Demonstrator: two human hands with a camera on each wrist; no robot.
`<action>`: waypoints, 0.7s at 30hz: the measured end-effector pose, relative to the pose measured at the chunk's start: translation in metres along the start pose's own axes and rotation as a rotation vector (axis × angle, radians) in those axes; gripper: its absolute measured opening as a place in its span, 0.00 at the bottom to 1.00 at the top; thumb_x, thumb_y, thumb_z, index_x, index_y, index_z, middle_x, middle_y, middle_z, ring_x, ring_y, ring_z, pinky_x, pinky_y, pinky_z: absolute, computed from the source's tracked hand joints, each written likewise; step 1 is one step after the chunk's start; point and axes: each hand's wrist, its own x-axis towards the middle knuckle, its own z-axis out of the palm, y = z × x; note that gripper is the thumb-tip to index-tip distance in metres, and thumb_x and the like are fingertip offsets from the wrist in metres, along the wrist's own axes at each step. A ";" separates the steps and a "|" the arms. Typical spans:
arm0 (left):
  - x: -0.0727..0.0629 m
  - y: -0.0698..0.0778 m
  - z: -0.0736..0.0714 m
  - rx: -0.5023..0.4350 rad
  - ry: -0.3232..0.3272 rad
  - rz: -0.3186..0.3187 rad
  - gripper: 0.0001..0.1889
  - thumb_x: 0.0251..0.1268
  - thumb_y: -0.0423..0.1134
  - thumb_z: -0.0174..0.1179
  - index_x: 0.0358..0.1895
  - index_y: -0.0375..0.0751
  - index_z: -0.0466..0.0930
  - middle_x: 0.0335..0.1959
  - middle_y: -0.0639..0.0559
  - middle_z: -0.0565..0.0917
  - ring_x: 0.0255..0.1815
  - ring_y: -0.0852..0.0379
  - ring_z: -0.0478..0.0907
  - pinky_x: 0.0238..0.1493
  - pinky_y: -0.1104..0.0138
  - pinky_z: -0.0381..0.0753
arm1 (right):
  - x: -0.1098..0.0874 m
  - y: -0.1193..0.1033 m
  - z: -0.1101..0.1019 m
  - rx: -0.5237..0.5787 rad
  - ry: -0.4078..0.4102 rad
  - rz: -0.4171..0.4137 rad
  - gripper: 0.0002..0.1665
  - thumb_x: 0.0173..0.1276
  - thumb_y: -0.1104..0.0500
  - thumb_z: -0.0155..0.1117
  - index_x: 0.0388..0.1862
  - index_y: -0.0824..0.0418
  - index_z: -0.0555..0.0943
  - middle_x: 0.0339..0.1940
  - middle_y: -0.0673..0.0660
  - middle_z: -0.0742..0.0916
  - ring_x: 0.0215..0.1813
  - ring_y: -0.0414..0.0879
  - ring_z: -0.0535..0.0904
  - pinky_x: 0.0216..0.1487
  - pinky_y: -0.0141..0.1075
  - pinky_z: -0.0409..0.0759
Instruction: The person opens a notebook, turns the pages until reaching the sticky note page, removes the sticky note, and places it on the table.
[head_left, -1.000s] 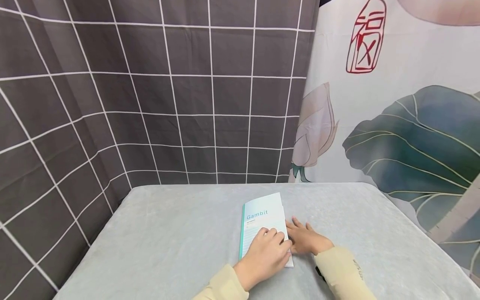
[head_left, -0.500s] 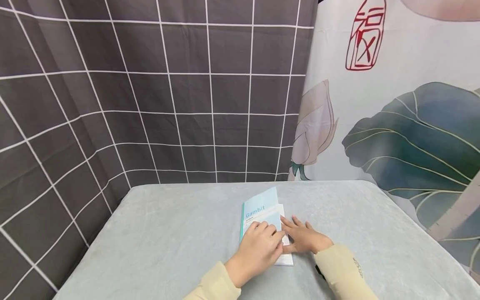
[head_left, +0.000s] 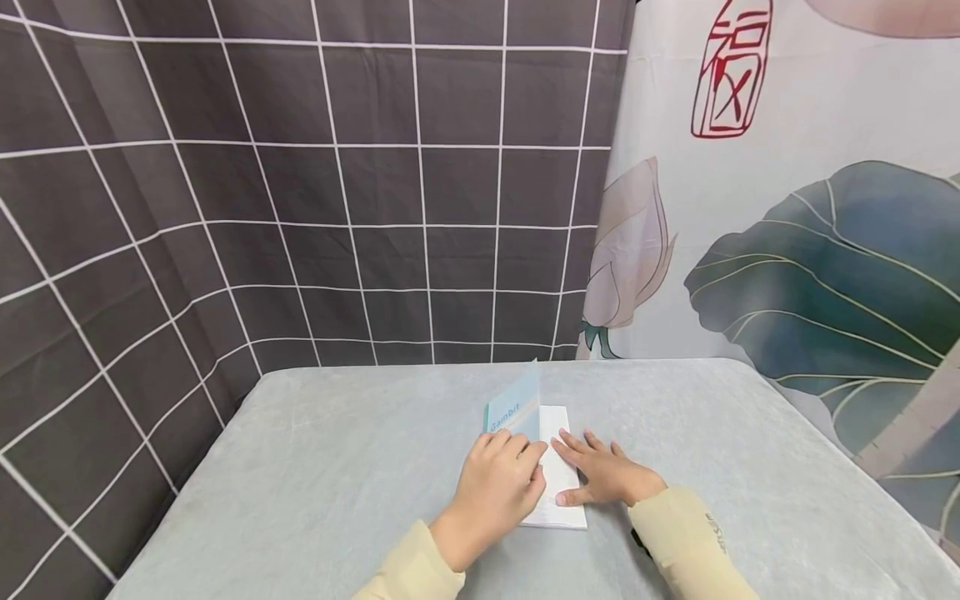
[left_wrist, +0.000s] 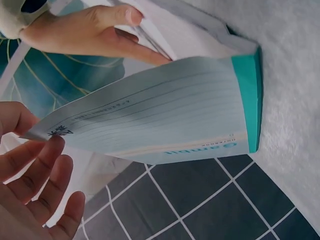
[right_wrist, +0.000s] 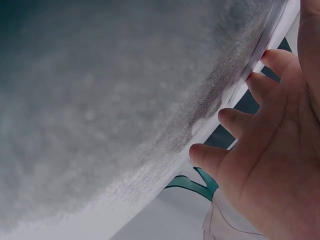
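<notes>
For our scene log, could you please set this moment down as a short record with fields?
item: notebook with a turquoise spine strip
cover: pale blue, marked Gambit, raised partway
left hand: pinches the cover's edge
right hand: spread, resting on the white page
surface: grey table
backdrop: dark grid cloth beside white floral cloth

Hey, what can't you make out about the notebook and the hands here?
- Notebook cover, lower part: head view, hidden behind the left hand.
- Line of small print: left wrist view, too small and blurred to read.
- Right hand: right wrist view, cut off by the right edge.
- Dark item: head view, mostly hidden by the right sleeve.
</notes>
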 end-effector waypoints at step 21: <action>-0.018 -0.041 -0.026 -0.043 0.087 -0.159 0.14 0.41 0.32 0.65 0.36 0.46 0.86 0.27 0.57 0.82 0.26 0.59 0.77 0.27 0.67 0.73 | 0.000 0.000 0.000 0.027 -0.022 0.008 0.57 0.52 0.34 0.68 0.75 0.58 0.59 0.77 0.62 0.60 0.75 0.71 0.49 0.68 0.70 0.45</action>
